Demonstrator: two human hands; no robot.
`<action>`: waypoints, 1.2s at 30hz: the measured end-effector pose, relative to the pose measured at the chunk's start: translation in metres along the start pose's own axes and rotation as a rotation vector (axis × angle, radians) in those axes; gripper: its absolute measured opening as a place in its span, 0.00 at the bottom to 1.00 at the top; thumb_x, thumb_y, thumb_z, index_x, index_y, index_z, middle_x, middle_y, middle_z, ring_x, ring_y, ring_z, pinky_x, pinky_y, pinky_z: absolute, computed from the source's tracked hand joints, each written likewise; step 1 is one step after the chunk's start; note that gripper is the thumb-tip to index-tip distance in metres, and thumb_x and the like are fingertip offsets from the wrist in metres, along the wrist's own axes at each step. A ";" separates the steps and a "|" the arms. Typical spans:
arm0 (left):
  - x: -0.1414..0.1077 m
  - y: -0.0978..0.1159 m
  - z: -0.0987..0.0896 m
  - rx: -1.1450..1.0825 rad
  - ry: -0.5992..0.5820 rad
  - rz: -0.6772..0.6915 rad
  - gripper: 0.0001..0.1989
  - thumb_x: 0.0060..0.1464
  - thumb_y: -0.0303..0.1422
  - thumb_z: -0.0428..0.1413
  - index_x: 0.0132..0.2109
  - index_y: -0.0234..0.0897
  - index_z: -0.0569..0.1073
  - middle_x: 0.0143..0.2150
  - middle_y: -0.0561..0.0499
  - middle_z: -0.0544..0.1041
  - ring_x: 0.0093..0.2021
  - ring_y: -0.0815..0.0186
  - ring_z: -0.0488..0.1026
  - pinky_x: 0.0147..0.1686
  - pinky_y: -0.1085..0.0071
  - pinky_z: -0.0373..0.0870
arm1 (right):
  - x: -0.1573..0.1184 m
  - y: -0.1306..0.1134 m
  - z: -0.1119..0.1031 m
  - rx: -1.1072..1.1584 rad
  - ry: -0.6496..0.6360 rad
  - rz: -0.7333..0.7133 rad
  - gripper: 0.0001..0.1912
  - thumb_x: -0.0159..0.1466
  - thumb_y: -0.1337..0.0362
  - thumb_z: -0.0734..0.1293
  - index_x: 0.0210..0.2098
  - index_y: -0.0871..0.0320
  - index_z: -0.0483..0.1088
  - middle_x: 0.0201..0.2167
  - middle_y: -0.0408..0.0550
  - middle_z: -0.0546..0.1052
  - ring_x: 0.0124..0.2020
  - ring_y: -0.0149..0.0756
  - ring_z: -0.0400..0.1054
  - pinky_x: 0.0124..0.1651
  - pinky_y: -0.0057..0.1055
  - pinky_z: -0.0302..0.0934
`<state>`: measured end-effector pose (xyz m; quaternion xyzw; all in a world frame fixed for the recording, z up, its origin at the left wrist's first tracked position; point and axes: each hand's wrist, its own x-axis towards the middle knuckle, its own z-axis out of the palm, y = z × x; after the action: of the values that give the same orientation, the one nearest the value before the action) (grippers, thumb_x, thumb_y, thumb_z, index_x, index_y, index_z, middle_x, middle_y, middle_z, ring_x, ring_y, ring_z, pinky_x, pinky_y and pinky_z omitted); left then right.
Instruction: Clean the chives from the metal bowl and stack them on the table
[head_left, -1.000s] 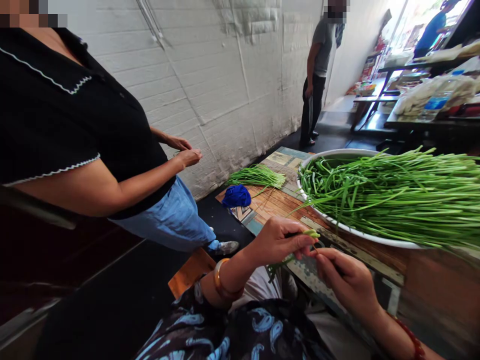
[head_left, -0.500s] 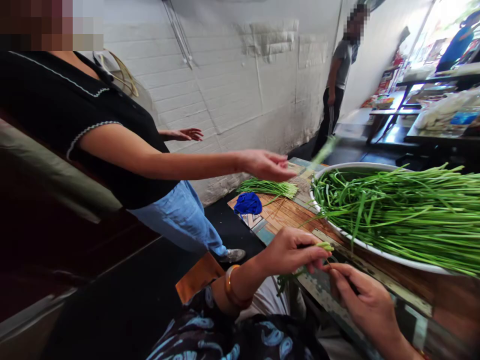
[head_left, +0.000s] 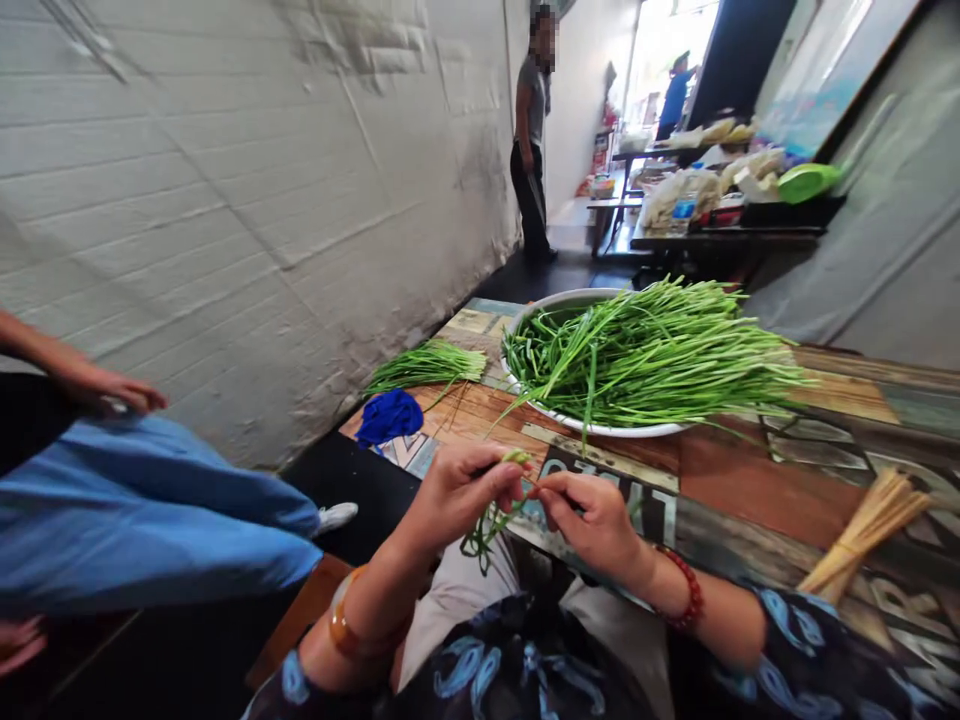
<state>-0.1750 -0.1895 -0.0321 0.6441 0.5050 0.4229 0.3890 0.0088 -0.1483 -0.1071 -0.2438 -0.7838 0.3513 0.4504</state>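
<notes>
Just over my lap, my left hand (head_left: 469,490) is closed around a small bunch of green stalks (head_left: 517,457), whose pale ends stick out by the thumb. Leafy ends (head_left: 484,540) of that bunch dangle below the hand. My right hand (head_left: 592,520) touches the same spot, its thumb and forefinger pinched on a thin brownish strand at the bunch. Beyond both hands, a white basin (head_left: 652,431) on the table holds a big heap of long green stalks (head_left: 660,350).
The patterned wooden table (head_left: 742,480) bears a smaller pile of greens (head_left: 435,365), a blue cloth (head_left: 390,415) and a bundle of thin sticks (head_left: 866,530). A person in jeans (head_left: 180,510) stands at left. Another person (head_left: 531,150) stands by the wall.
The view has swung right, bringing the stick bundle into sight. The nearby person's outstretched arm is gone from above the table. My hands remain together at the small bunch.
</notes>
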 end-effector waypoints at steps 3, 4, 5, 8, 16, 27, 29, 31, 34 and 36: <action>0.001 -0.001 -0.001 0.024 0.000 0.031 0.23 0.62 0.46 0.56 0.31 0.30 0.78 0.24 0.47 0.77 0.22 0.71 0.72 0.24 0.77 0.69 | 0.001 0.000 0.001 0.026 0.021 -0.018 0.14 0.70 0.64 0.61 0.34 0.58 0.77 0.18 0.42 0.75 0.18 0.30 0.69 0.27 0.25 0.64; 0.001 -0.001 -0.001 0.032 0.004 0.036 0.23 0.63 0.46 0.55 0.30 0.30 0.78 0.24 0.47 0.77 0.22 0.71 0.72 0.24 0.78 0.68 | 0.001 -0.001 0.001 0.038 0.025 -0.023 0.14 0.70 0.65 0.61 0.34 0.58 0.77 0.18 0.42 0.75 0.18 0.30 0.69 0.27 0.25 0.64; 0.001 0.000 -0.001 0.040 0.008 0.037 0.23 0.63 0.46 0.55 0.30 0.30 0.77 0.24 0.48 0.77 0.22 0.72 0.72 0.25 0.78 0.68 | 0.001 -0.001 0.001 0.046 0.026 -0.027 0.14 0.70 0.65 0.61 0.34 0.58 0.77 0.18 0.42 0.75 0.19 0.29 0.69 0.27 0.24 0.64; 0.000 0.003 0.000 0.048 0.015 0.023 0.23 0.63 0.46 0.56 0.29 0.30 0.77 0.24 0.48 0.77 0.22 0.72 0.72 0.25 0.78 0.67 | 0.001 -0.002 0.000 0.045 0.032 -0.029 0.14 0.70 0.64 0.61 0.35 0.58 0.77 0.18 0.42 0.75 0.19 0.29 0.68 0.28 0.24 0.65; -0.001 0.006 0.003 -0.002 0.013 -0.039 0.23 0.61 0.47 0.57 0.28 0.30 0.76 0.25 0.47 0.76 0.22 0.71 0.72 0.24 0.78 0.67 | 0.001 -0.003 0.000 0.088 0.035 0.054 0.14 0.70 0.61 0.61 0.38 0.58 0.78 0.20 0.43 0.75 0.18 0.29 0.67 0.26 0.25 0.64; 0.001 0.013 0.005 -0.095 -0.031 -0.105 0.21 0.54 0.47 0.63 0.29 0.30 0.77 0.26 0.49 0.76 0.26 0.70 0.71 0.29 0.75 0.67 | 0.006 -0.010 -0.011 0.140 0.028 0.071 0.12 0.69 0.63 0.63 0.37 0.57 0.79 0.18 0.42 0.74 0.16 0.28 0.65 0.22 0.24 0.62; 0.000 0.010 0.000 -0.053 -0.072 -0.096 0.22 0.57 0.48 0.60 0.31 0.30 0.78 0.27 0.48 0.76 0.28 0.69 0.72 0.32 0.75 0.68 | 0.008 -0.011 -0.012 0.149 0.046 0.081 0.12 0.69 0.62 0.63 0.37 0.57 0.79 0.18 0.42 0.75 0.15 0.28 0.65 0.22 0.24 0.62; -0.001 0.007 -0.007 -0.023 -0.142 -0.099 0.23 0.59 0.49 0.58 0.33 0.30 0.79 0.30 0.47 0.78 0.30 0.68 0.73 0.34 0.74 0.68 | 0.010 -0.011 -0.012 0.161 0.062 0.069 0.13 0.69 0.61 0.63 0.37 0.57 0.79 0.18 0.42 0.75 0.16 0.29 0.67 0.23 0.24 0.63; -0.002 0.005 -0.020 0.044 -0.212 -0.108 0.25 0.59 0.51 0.57 0.35 0.30 0.80 0.32 0.45 0.80 0.32 0.65 0.74 0.35 0.73 0.69 | 0.016 -0.013 -0.015 0.195 0.090 0.047 0.15 0.70 0.60 0.62 0.37 0.58 0.79 0.17 0.42 0.74 0.17 0.29 0.67 0.25 0.24 0.63; -0.002 0.006 -0.028 0.125 -0.213 -0.101 0.25 0.60 0.51 0.56 0.34 0.31 0.80 0.31 0.45 0.80 0.33 0.65 0.74 0.35 0.73 0.68 | 0.020 -0.016 -0.019 0.244 0.114 0.073 0.16 0.70 0.58 0.62 0.37 0.59 0.78 0.16 0.41 0.73 0.16 0.28 0.65 0.23 0.24 0.62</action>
<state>-0.1991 -0.1908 -0.0170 0.6822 0.5178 0.2997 0.4203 0.0153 -0.1383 -0.0775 -0.2352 -0.6988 0.4457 0.5076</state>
